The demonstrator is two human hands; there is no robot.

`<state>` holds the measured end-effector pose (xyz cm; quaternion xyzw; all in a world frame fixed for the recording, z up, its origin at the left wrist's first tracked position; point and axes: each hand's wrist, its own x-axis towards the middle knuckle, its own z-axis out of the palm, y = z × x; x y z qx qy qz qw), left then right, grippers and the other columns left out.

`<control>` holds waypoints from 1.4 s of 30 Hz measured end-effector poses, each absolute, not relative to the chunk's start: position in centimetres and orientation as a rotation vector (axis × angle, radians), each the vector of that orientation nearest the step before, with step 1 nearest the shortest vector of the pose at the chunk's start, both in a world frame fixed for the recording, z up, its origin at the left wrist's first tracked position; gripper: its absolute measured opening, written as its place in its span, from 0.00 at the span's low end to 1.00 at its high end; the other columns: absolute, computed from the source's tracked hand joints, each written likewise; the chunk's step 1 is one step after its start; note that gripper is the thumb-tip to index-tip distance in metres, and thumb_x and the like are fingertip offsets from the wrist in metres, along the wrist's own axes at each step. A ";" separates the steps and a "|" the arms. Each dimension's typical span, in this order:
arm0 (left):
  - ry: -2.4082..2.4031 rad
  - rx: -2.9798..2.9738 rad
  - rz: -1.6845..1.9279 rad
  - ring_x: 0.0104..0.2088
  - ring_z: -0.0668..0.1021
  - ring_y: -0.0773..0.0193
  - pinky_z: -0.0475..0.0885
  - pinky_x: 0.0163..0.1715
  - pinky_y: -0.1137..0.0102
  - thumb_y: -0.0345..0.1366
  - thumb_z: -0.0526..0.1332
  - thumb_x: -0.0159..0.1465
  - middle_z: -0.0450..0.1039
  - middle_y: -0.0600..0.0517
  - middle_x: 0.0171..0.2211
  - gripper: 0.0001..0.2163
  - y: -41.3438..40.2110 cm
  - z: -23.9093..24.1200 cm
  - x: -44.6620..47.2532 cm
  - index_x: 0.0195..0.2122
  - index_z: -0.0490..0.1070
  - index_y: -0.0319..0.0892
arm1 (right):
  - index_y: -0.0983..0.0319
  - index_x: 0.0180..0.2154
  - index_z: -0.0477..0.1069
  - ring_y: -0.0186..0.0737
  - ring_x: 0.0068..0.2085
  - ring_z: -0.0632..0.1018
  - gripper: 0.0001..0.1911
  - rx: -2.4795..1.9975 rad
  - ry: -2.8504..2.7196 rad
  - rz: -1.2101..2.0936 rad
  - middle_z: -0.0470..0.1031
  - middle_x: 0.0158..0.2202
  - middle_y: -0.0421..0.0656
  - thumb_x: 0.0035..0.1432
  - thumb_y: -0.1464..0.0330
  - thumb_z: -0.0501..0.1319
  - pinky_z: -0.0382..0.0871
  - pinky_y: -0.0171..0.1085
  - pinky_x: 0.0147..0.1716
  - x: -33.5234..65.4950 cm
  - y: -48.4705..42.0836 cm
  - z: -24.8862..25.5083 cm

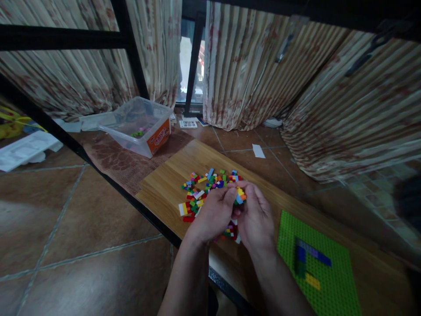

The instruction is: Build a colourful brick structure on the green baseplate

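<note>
Both hands are together above a pile of small building bricks (200,195) in many colours. Between their fingertips is a small cluster of toy bricks (240,195) in yellow, orange and light blue. My left hand (217,210) is closed on the cluster from the left, thumb on top. From the right, my right hand (258,215) has its thumb and fingers closed round the same cluster. The fingers partly hide the bricks they hold and part of the pile below. A green baseplate (332,281) lies to the right, with blue, purple, green and yellow bricks on it.
The bricks lie on a wooden tabletop (171,171). A clear plastic box (131,138) with an orange label and some bricks inside stands at its far left. A black metal frame (108,177) runs along the near edge. Striped curtains (250,74) hang behind, over a tiled floor (98,215).
</note>
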<state>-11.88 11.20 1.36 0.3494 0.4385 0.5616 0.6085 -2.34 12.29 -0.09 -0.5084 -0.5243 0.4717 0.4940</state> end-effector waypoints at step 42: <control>1.187 0.378 1.706 0.28 0.74 0.71 0.67 0.29 0.75 0.35 0.69 0.51 0.74 0.52 0.32 0.16 11.7 1.1 -14.9 0.40 0.71 0.38 | 0.59 0.44 0.75 0.44 0.49 0.76 0.15 -1.318 -2.059 0.700 0.75 0.47 0.46 0.56 0.73 0.57 0.69 0.44 0.52 -0.7 14.3 -1.8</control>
